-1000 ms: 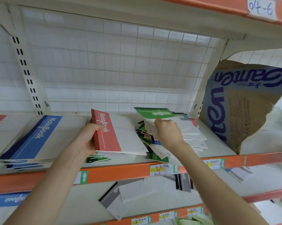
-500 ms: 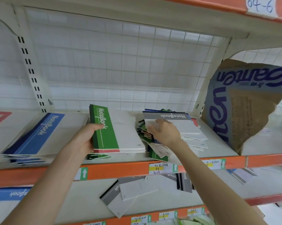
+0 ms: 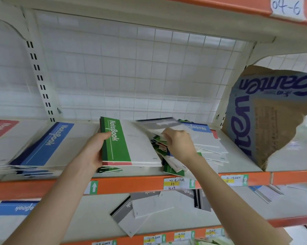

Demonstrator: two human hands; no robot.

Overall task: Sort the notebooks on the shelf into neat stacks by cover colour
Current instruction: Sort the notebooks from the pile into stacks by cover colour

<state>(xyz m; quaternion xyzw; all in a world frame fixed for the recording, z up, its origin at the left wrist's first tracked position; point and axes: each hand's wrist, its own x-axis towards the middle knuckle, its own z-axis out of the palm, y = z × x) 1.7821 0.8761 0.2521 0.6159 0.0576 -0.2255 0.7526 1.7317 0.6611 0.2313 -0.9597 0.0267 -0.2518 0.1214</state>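
A green notebook [image 3: 121, 142], its band printed "NoteBook", tops a small stack at mid-frame on the shelf [image 3: 131, 184].

The left hand [image 3: 94, 151] grips the stack's spine side, thumb on the green band. Just to the right, the right hand [image 3: 181, 145] pinches the edge of a blurred grey notebook [image 3: 159, 124] above a messy pile [image 3: 207, 147]. At left lies a blue "NoteBook" stack [image 3: 48, 144], at the far left a red notebook [image 3: 0, 128]. At right leans a torn cardboard box [image 3: 265, 121] with upside-down blue lettering, and at upper right a label [image 3: 286, 7] reads "04-6".
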